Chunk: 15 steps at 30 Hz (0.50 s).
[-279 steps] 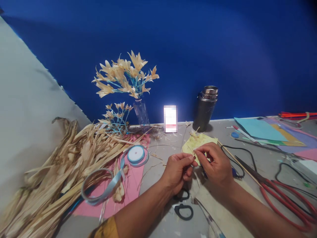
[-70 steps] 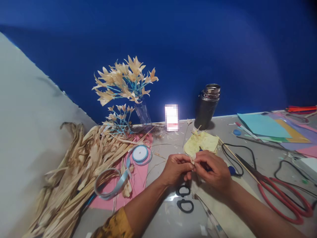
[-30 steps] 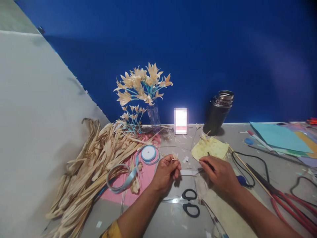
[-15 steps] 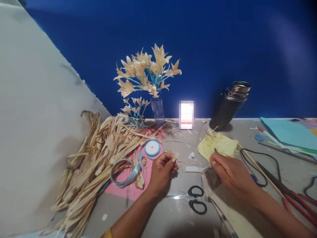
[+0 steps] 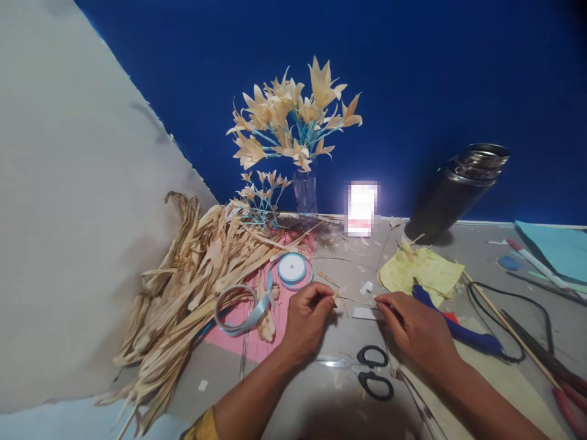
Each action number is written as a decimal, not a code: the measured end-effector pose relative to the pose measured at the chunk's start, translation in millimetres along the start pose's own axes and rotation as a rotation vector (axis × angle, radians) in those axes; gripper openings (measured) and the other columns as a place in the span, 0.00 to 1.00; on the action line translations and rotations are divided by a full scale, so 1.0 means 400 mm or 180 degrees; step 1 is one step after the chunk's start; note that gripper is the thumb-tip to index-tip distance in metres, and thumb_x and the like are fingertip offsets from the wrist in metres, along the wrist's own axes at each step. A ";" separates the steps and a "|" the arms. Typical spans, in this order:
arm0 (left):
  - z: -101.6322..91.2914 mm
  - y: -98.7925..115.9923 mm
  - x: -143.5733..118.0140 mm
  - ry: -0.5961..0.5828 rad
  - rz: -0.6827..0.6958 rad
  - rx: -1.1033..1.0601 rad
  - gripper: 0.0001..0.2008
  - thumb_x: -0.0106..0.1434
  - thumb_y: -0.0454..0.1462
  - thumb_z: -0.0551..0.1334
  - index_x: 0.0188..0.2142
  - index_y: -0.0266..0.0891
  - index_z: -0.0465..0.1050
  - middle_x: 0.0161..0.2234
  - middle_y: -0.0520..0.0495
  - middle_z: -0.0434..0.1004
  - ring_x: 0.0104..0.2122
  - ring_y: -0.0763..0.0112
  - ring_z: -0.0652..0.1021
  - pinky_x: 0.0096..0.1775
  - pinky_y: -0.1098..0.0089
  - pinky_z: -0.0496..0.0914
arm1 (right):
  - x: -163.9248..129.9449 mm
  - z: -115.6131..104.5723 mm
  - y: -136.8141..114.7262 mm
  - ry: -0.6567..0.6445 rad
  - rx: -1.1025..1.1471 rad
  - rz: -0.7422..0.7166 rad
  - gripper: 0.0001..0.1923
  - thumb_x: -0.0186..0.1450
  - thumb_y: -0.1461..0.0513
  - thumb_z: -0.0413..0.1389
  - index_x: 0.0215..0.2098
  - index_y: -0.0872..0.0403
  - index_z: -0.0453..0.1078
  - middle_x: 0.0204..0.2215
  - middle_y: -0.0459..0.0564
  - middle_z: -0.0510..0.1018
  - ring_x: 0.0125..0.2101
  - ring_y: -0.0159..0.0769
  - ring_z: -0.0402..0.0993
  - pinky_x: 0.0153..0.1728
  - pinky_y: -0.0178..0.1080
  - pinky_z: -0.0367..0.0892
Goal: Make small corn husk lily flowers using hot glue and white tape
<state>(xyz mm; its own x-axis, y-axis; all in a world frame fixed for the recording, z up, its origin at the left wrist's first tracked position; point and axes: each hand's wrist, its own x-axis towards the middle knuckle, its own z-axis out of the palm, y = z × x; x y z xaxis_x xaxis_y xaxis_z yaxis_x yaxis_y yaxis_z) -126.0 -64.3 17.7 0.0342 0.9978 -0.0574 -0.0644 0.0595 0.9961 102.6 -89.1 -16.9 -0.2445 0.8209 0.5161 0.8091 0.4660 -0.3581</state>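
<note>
My left hand (image 5: 306, 316) pinches a small dried-leaf flower piece (image 5: 338, 298) between thumb and fingers. A thin stick (image 5: 360, 300) runs from that piece to my right hand (image 5: 410, 324), whose fingertips are closed on its other end. Both hands hover just above the grey table (image 5: 330, 360). A small white paper scrap (image 5: 364, 313) lies under the stick. Black-handled scissors (image 5: 373, 373) lie right in front of my hands. A blue glue gun (image 5: 458, 330) rests beside my right hand.
A pile of dried leaf strips (image 5: 183, 287) fills the left. A blue ribbon spool (image 5: 292, 269) sits on pink paper (image 5: 257, 318). A vase of leaf flowers (image 5: 298, 122), a bright phone (image 5: 361, 208), a steel flask (image 5: 463, 189) and a yellow sheet (image 5: 426, 272) stand behind.
My hands have come apart from working close together. The left one keeps the flower piece, the right one now holds the stick's far end. The view has shifted left, showing the glue gun.
</note>
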 end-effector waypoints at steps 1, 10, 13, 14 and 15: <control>0.000 0.001 0.001 -0.0002 -0.0066 -0.0072 0.05 0.56 0.38 0.69 0.28 0.39 0.77 0.23 0.52 0.74 0.23 0.74 0.73 0.29 0.73 0.67 | -0.001 0.000 0.005 -0.0045 -0.0089 0.0027 0.10 0.75 0.61 0.50 0.41 0.52 0.73 0.32 0.50 0.83 0.31 0.40 0.80 0.32 0.40 0.69; -0.012 0.006 0.021 0.0301 -0.0447 -0.0566 0.14 0.52 0.42 0.73 0.28 0.39 0.71 0.22 0.53 0.77 0.18 0.78 0.71 0.23 0.77 0.65 | 0.005 0.011 -0.014 -0.0661 -0.0638 -0.0305 0.11 0.72 0.65 0.52 0.36 0.53 0.76 0.32 0.54 0.78 0.33 0.45 0.72 0.34 0.43 0.64; -0.018 0.001 0.027 0.0469 -0.0391 -0.0679 0.15 0.52 0.42 0.74 0.29 0.38 0.71 0.22 0.53 0.77 0.18 0.80 0.71 0.23 0.78 0.64 | 0.002 0.010 -0.031 -0.0882 -0.0262 -0.0420 0.12 0.73 0.63 0.52 0.34 0.52 0.75 0.31 0.52 0.77 0.33 0.43 0.72 0.34 0.42 0.64; -0.020 0.000 0.029 0.0527 -0.0366 -0.0718 0.15 0.52 0.42 0.74 0.29 0.38 0.71 0.23 0.53 0.77 0.19 0.80 0.70 0.23 0.78 0.64 | 0.000 0.010 -0.032 -0.0882 -0.0160 -0.0429 0.12 0.73 0.63 0.52 0.34 0.52 0.75 0.31 0.52 0.78 0.33 0.43 0.72 0.34 0.42 0.64; -0.022 0.000 0.030 0.0583 -0.0341 -0.0760 0.15 0.52 0.42 0.75 0.30 0.37 0.72 0.23 0.53 0.77 0.19 0.80 0.70 0.23 0.78 0.64 | -0.001 0.009 -0.032 -0.0844 -0.0106 -0.0399 0.13 0.74 0.62 0.51 0.34 0.52 0.75 0.31 0.52 0.78 0.33 0.42 0.73 0.34 0.41 0.64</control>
<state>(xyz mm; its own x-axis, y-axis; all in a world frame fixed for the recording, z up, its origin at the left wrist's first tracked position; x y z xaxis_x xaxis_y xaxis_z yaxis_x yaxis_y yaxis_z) -134.4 -51.9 16.5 -0.1252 0.9731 -0.1936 -0.3033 0.1483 0.9413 90.7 -94.2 -15.4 -0.4712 0.8172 0.3318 0.7798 0.5618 -0.2763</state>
